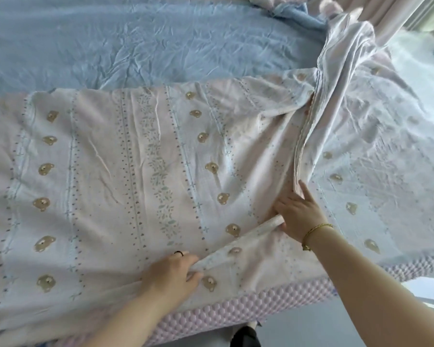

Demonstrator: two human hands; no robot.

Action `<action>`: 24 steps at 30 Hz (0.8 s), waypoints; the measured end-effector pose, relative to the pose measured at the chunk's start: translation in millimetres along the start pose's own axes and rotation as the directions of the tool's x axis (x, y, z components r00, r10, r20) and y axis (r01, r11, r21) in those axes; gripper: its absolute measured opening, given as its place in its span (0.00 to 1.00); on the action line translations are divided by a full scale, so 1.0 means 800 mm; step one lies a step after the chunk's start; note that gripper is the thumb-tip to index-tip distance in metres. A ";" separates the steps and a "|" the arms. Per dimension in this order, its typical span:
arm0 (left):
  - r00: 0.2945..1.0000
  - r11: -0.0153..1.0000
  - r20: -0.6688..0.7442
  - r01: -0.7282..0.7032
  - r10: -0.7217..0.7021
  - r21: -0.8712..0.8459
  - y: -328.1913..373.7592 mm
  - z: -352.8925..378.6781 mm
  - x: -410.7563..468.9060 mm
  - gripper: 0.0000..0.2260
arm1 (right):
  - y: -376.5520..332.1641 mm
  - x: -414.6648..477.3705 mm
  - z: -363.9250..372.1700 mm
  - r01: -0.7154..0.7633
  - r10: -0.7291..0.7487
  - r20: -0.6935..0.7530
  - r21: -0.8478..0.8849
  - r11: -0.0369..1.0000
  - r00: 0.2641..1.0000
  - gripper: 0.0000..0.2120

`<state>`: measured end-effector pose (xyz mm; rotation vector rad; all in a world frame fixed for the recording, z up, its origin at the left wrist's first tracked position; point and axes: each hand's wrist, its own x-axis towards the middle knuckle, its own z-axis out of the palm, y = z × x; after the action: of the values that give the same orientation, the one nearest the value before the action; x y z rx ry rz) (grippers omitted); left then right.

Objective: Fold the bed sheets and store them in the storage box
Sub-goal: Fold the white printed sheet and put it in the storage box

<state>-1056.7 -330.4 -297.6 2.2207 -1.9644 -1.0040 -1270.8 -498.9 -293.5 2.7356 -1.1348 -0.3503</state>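
A pale pink bed sheet [115,171] printed with small bears and floral stripes lies spread over the near half of the bed. A raised ridge of its fabric [238,246] runs diagonally between my two hands. My left hand [172,272], with a dark ring, pinches the lower end of that ridge near the bed's front edge. My right hand [297,214], with a gold bracelet on the wrist, grips the upper end, its index finger pointing up along a tall white fold [336,96] that rises toward the far right. No storage box is in view.
A crumpled blue sheet [135,38] covers the far half of the bed. A pink bubble-textured mattress pad [236,311] shows along the front edge. Grey floor [311,329] lies below, and pale curtains [391,13] hang at the far right.
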 end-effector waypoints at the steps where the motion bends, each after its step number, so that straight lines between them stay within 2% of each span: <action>1: 1.000 1.000 -0.006 -0.003 0.002 -0.030 0.019 0.000 0.016 0.16 | 0.027 0.010 0.000 -0.020 0.022 0.057 -0.046 0.999 0.998 0.19; 3: 1.000 0.999 -0.005 0.017 -0.017 -0.051 0.063 0.001 0.054 0.17 | 0.081 0.026 0.000 -0.013 0.019 0.064 -0.084 0.996 0.998 0.17; 5: 0.999 0.994 -0.004 0.037 -0.038 -0.102 0.111 0.000 0.092 0.15 | 0.131 0.036 0.004 0.001 0.019 0.216 -0.093 0.996 0.976 0.19; 7: 0.998 0.992 -0.046 0.036 -0.042 -0.121 0.156 -0.002 0.126 0.09 | 0.180 0.043 0.008 0.083 -0.040 0.334 -0.116 0.990 0.942 0.20; 9: 0.990 0.992 -0.132 0.028 -0.045 -0.127 0.185 -0.007 0.149 0.13 | 0.213 0.052 0.005 0.097 -0.064 0.327 -0.085 0.992 0.943 0.17; 10: 0.980 0.991 -0.193 0.025 -0.051 -0.132 0.187 -0.010 0.153 0.16 | 0.223 0.056 0.000 0.093 -0.079 0.240 -0.044 0.995 0.967 0.13; 11: 0.965 0.989 -0.261 -0.004 -0.035 -0.148 0.190 -0.012 0.155 0.16 | 0.235 0.058 -0.003 0.113 -0.112 0.084 -0.018 0.993 0.990 0.09; 12: 0.943 0.990 -0.332 -0.055 0.010 -0.127 0.190 -0.014 0.152 0.15 | 0.245 0.054 -0.006 0.125 -0.120 -0.114 0.041 0.991 0.986 0.06; 13: 0.931 0.992 -0.362 -0.087 0.046 -0.097 0.190 -0.017 0.143 0.14 | 0.253 0.044 -0.009 0.153 -0.118 -0.293 0.099 0.983 0.949 0.07; 15: 0.898 0.983 -0.417 -0.178 0.140 -0.053 0.192 -0.015 0.120 0.14 | 0.266 0.004 -0.013 0.180 -0.105 -0.437 0.133 0.975 0.894 0.12; 16: 0.891 0.975 -0.418 -0.217 0.179 -0.045 0.194 -0.004 0.109 0.14 | 0.268 -0.023 -0.008 0.186 -0.114 -0.445 0.122 0.975 0.888 0.13; 17: 0.903 0.970 -0.379 -0.237 0.202 -0.048 0.196 0.007 0.099 0.13 | 0.266 -0.049 -0.001 0.196 -0.130 -0.427 0.113 0.974 0.895 0.12; 19: 0.929 0.969 -0.286 -0.248 0.233 -0.016 0.199 0.029 0.086 0.11 | 0.257 -0.097 0.028 0.176 -0.137 -0.293 0.112 0.978 0.946 0.06; 21: 0.970 0.980 -0.143 -0.197 0.196 0.005 0.203 0.051 0.082 0.08 | 0.242 -0.129 0.066 0.117 -0.102 -0.118 0.126 0.985 0.988 0.19; 22: 0.983 0.985 -0.061 -0.170 0.172 0.030 0.204 0.059 0.085 0.13 | 0.233 -0.134 0.082 0.065 -0.056 -0.061 0.146 0.987 0.997 0.24; 24: 0.991 0.985 -0.030 -0.125 0.129 0.123 0.207 0.065 0.091 0.20 | 0.211 -0.137 0.095 -0.061 0.064 -0.006 0.214 0.975 0.998 0.28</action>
<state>-1227.2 -410.4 -303.4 2.1209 -2.1733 -0.8438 -1481.0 -543.4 -310.2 2.8702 -1.3235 -0.2129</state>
